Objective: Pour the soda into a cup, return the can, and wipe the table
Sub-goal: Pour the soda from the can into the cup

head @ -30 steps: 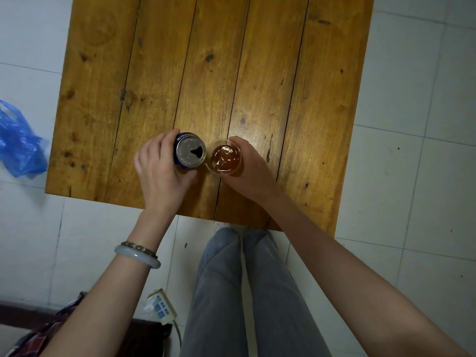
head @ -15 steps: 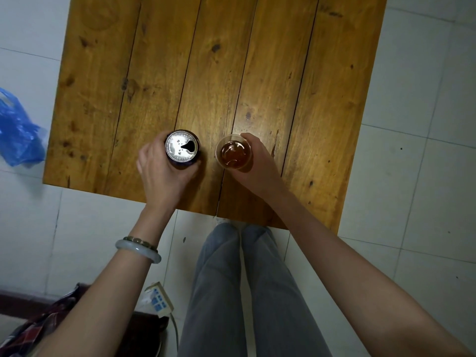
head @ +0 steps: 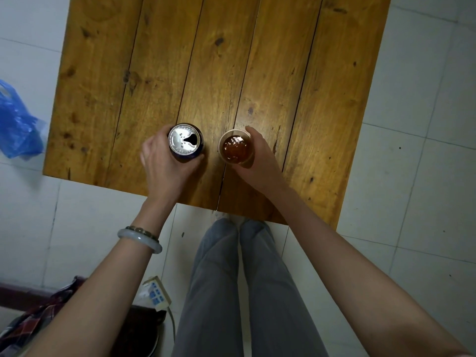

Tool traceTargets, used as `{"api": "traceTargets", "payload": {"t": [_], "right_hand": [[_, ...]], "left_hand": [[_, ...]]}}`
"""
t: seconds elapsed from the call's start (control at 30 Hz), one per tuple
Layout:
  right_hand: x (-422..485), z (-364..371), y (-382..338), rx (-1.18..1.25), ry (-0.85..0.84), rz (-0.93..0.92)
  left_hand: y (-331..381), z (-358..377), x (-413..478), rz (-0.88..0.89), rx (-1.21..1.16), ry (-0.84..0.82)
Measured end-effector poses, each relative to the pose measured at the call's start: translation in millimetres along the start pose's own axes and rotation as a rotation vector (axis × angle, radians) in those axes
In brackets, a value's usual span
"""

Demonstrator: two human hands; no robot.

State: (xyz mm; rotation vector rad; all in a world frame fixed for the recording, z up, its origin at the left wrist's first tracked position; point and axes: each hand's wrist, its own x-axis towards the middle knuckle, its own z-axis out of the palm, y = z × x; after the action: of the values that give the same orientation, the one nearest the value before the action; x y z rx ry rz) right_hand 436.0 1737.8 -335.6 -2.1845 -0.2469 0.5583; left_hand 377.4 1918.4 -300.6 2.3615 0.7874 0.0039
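I log the upright can (head: 186,141) wrapped by my left hand (head: 164,167), and, just right, the soda-filled cup (head: 236,148) clasped by my right hand (head: 261,161), both on the table (head: 322,99).

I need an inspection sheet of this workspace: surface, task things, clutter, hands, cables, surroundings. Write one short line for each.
Surface: wooden plank table, no spill visible.
Job's things: soda can opened, upright; cup holds brown soda; the two stand apart. No wiping cloth seen.
Clutter: nothing seen on the table.
Hands: left hand grips the soda can; right hand holds the cup.
Cables: power strip with cord on the floor.
Surroundings: white tiles; blue plastic bag left of the table.
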Motion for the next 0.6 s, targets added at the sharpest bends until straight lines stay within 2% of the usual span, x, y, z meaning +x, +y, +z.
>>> {"api": "traceTargets", "payload": {"t": [0.33,0.6], "right_hand": [[-31.5,-58.5,-31.1,-0.162,-0.050,0.060],[-90.9,-106.8,-103.8,-0.194,0.039,-0.066]], "left_hand": [[24.7,-40.3,-10.9,0.032,-0.047,0.011],[73.8,-110.4,-55.5,0.173,-0.147,-0.091]]}}
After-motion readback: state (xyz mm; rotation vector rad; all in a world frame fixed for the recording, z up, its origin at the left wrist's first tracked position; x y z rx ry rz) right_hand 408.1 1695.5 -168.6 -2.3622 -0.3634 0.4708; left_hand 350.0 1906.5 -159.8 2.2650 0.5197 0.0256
